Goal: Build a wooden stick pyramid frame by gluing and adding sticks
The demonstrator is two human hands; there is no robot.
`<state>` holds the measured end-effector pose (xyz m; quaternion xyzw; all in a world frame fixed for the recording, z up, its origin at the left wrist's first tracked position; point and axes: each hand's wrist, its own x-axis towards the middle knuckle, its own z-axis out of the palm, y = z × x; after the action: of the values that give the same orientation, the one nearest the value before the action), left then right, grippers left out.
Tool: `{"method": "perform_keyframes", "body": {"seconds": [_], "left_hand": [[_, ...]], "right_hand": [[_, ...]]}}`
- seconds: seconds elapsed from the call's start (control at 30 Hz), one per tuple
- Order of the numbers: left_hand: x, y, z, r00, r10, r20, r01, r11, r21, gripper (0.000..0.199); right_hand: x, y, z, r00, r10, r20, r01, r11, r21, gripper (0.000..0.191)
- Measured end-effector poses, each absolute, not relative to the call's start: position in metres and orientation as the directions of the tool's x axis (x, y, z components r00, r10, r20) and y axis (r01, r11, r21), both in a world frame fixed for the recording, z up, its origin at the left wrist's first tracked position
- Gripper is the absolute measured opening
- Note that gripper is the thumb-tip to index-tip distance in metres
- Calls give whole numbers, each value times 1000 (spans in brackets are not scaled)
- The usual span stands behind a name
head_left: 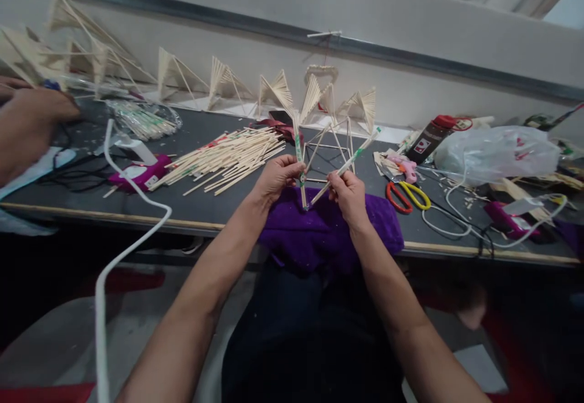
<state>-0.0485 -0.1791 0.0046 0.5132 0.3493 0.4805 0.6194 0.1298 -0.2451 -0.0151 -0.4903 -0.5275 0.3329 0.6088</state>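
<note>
My left hand [281,178] pinches a thin wooden stick [297,141] with green print, held nearly upright. Between the fingers of my right hand [347,193] is a second stick [367,141] with a green-marked end, slanting up to the right. The lower ends of both sticks come close together over a purple cloth [310,227] at the table edge; whether they are joined I cannot tell. Just behind my hands stands an open frame of sticks [335,141]. A loose pile of wooden sticks [228,157] lies left of my left hand.
Several fanned stick models [274,93] line the wall. To the right are scissors [406,196], a dark red-capped bottle [429,138] and a plastic bag [497,151]. A white cable [132,257] hangs over the left edge. Another person's hand [36,117] is at far left.
</note>
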Motion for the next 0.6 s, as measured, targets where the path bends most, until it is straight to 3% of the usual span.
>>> {"method": "perform_keyframes", "body": {"seconds": [0.3, 0.5, 0.6], "left_hand": [[-52, -184, 1, 317, 945, 84, -169, -31, 985, 39], [-52, -186, 2, 337, 937, 95, -166, -40, 985, 38], [-53, -187, 2, 358, 928, 100, -165, -43, 985, 36]], "right_hand": [[127, -244, -18, 105, 920, 377, 316, 329, -890, 33], [124, -243, -22, -61, 947, 316, 401, 313, -861, 34], [123, -243, -22, -64, 945, 320, 443, 314, -840, 34]]}}
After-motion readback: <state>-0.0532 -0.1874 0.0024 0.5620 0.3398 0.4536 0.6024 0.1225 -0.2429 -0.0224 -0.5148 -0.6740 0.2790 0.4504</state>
